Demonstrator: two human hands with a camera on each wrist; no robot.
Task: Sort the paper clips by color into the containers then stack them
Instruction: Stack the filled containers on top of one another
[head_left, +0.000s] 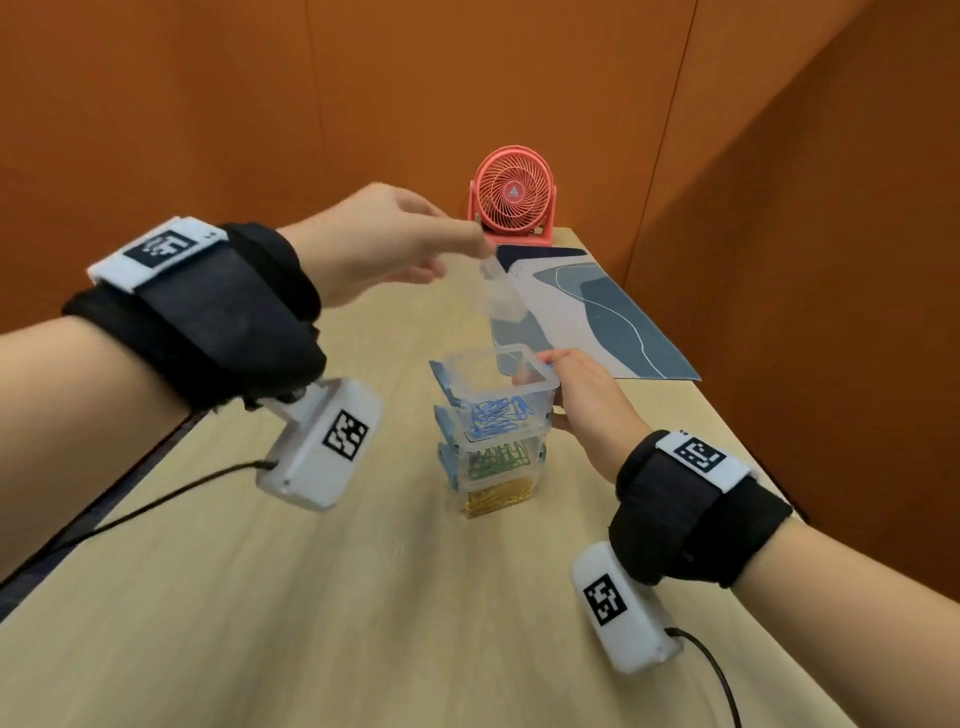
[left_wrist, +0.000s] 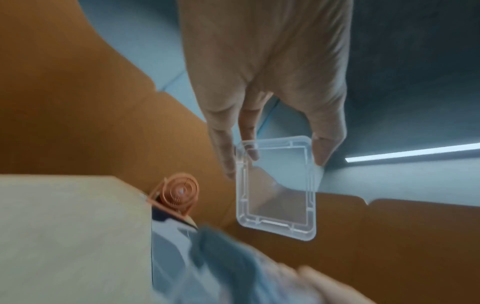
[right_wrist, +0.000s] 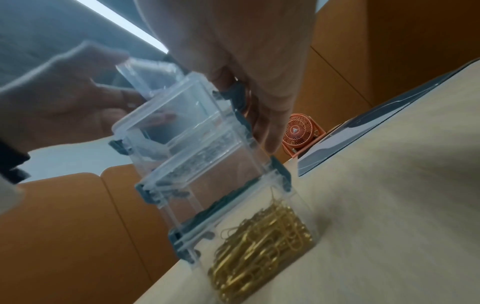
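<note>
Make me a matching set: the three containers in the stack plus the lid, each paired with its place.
Things:
1. blue clips
2. green clips
3. gold clips
4. lid

Places:
A. bottom container
B. pinched in the left hand
C. top container, open
D. middle container

The right hand steadies the stack.

Pairs: 1-C, 2-D, 3-A, 4-B

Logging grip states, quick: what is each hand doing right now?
Left hand: pinching the clear square plastic lid, held in the air.
Right hand: fingers against the top clear plastic container of blue clips; curl not discernible.
</note>
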